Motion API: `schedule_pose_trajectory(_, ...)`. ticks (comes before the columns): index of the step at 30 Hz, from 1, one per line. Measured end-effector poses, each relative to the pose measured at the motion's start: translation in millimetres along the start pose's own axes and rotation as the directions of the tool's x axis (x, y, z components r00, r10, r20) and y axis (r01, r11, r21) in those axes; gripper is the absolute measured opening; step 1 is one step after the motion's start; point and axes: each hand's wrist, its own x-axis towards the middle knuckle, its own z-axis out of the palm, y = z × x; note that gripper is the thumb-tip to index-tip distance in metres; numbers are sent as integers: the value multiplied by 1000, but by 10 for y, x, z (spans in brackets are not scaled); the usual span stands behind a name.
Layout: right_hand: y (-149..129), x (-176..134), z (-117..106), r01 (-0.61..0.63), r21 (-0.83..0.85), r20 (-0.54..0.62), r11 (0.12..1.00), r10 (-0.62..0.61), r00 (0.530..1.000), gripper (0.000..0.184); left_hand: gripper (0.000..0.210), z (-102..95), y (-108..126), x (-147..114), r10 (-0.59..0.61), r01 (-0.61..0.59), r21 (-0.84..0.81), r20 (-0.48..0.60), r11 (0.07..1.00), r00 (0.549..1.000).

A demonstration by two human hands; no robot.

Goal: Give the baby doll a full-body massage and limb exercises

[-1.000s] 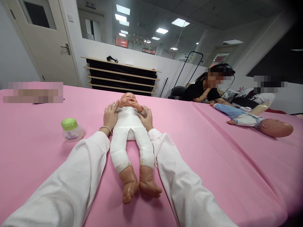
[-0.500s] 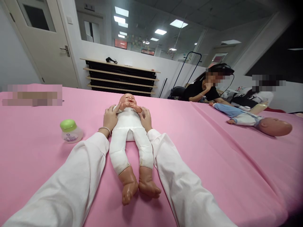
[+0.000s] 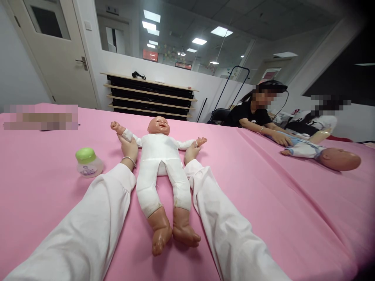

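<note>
Left hand (image 3: 129, 147) and right hand (image 3: 191, 152) curl closed around the arms (image 3: 127, 135) of a doll (image 3: 161, 146), seemingly to hold them outstretched, a jar (image 3: 89, 164) beside it.

Room right of doll (image 3: 161, 150); jar (image 3: 89, 164) and perhaps blurred object (image 3: 47, 117) left.

Doll (image 3: 159, 148): white all down the body, brown at the feet (image 3: 161, 232)!
Jar (image 3: 90, 170): bright green lid (image 3: 86, 155), there it pops!
Tablecloth (image 3: 263, 203): pink, pink, plain pink!
Sleeves (image 3: 96, 218): plain white.
Other doll (image 3: 306, 147): pale blue with white.
</note>
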Motion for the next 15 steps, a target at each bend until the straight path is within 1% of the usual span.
schedule_pose_trajectory(2,1,4,-13,19,23,-20,1000,-18,1000,39,70,-2,14,-7,25,-25,11,13,1000,1000)
schedule_pose_trajectory(4,-2,-18,-22,80,56,-13,995,-79,997,42,71,-7,29,-12,21,-21,27,6,999,1000)
schedule_pose_trajectory(6,-12,-53,-22,168,66,17,984,-169,985,46,72,-14,37,-12,10,-10,52,2,999,1000)
schedule_pose_trajectory(8,-27,-91,-14,271,58,76,961,-275,958,48,73,-19,36,-9,10,-11,71,9,997,1000)
schedule_pose_trajectory(10,-39,-126,0,389,41,144,921,-390,909,49,75,-19,31,-9,20,-21,77,18,997,1000)
schedule_pose_trajectory(12,-38,-155,19,492,14,242,871,-480,843,48,75,-13,30,-16,56,-57,70,14,996,998)
schedule_pose_trajectory(13,-32,-165,29,539,4,307,843,-514,801,47,75,-9,32,-21,93,-94,65,10,993,996)
schedule_pose_trajectory(15,-10,-174,49,620,9,444,784,-559,700,44,74,0,42,-33,192,-192,62,2,979,981)
